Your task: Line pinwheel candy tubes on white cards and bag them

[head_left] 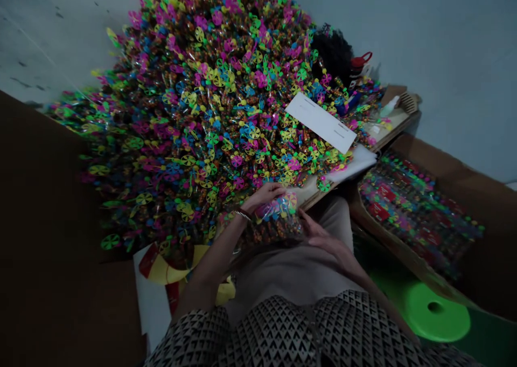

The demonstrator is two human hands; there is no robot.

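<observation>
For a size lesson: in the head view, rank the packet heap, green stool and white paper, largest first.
Packet heap largest. Green stool and white paper look alike; nearness to camera leaves them unranked.

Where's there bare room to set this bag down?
A bare strip of wooden board lies right of the clear bag, along the pinwheel heap. A white sheet shows left of the red-and-yellow wrapper. The heap crowds everything ahead; the cardboard box is packed full.
</observation>
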